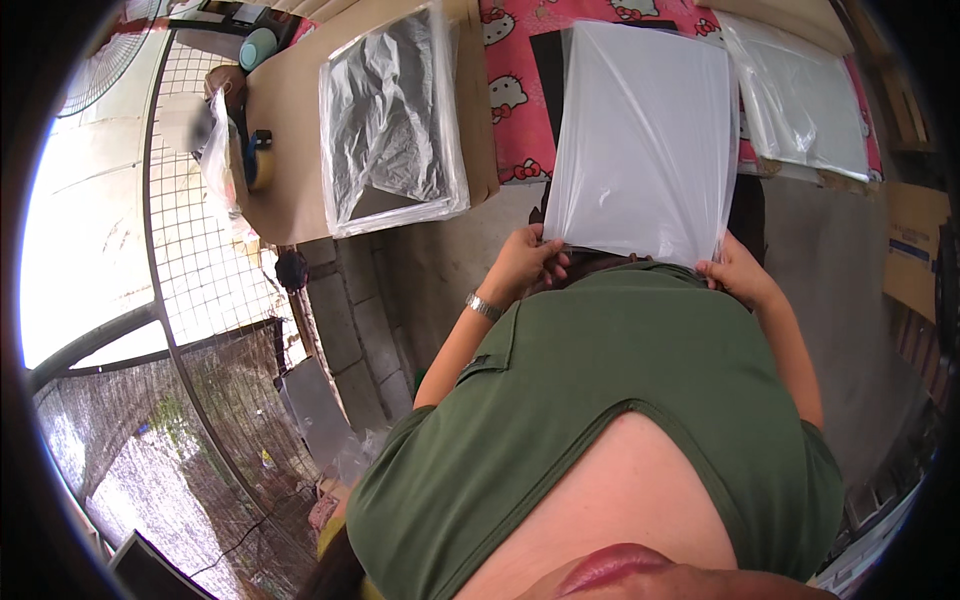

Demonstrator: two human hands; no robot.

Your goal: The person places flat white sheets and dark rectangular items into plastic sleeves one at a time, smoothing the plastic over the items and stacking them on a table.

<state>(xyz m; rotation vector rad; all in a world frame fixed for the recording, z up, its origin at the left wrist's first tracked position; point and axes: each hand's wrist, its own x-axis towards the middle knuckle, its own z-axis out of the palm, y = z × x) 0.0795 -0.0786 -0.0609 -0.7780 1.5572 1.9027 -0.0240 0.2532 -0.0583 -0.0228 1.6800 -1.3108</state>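
Observation:
A large clear plastic sleeve [645, 140] with white sheet material in it lies in front of me, its near edge reaching over the table's edge toward my body. My left hand [528, 262], with a metal watch on the wrist, pinches the sleeve's near left corner. At the near right corner my right hand [740, 272] is closed on the sleeve's edge, thumb on top. Beneath the sleeve a black flat sheet [547, 75] shows along the left side. The fingertips under the plastic are partly hidden.
To the left, a stack of dark sheets in crinkled clear plastic [390, 125] rests on brown cardboard [285, 140]. A tape dispenser [260, 160] stands at the cardboard's left edge. More clear plastic sleeves [800, 100] lie at right on the pink patterned cloth [515, 135]. A wire grid [185, 220] borders the left.

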